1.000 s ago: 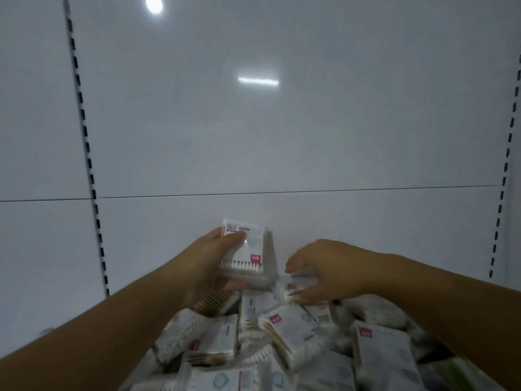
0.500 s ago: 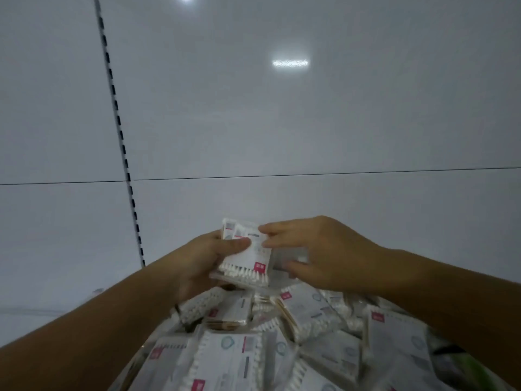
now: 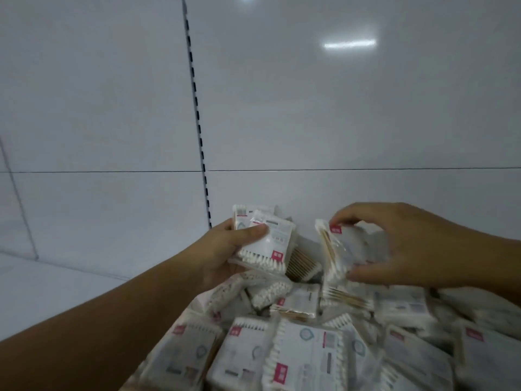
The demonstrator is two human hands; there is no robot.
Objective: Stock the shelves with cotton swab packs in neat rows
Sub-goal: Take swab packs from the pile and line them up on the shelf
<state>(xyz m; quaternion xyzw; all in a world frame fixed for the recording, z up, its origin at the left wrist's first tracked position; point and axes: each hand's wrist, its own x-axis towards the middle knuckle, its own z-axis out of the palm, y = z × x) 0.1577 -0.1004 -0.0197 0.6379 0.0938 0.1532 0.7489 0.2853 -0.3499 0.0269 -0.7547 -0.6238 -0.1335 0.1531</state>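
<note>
My left hand (image 3: 225, 249) grips a small stack of cotton swab packs (image 3: 270, 244), thumb pressed on the top one. To its right, my right hand (image 3: 394, 246) pinches a single clear swab pack (image 3: 344, 255) by its top and bottom edges, held tilted a short gap away from the stack. Both hover over a loose heap of swab packs (image 3: 304, 345) with pink labels that fills the lower middle and right. The white shelf board (image 3: 56, 289) lies at the lower left.
The white back panel (image 3: 338, 108) of the shelving rises behind, with a slotted upright strip (image 3: 197, 122) running down just left of centre. A horizontal panel seam crosses at mid height. What holds the heap is hidden.
My right hand has drawn away to the right from the stack and now holds a separate pack. The view has swung, so the upright strip sits further right.
</note>
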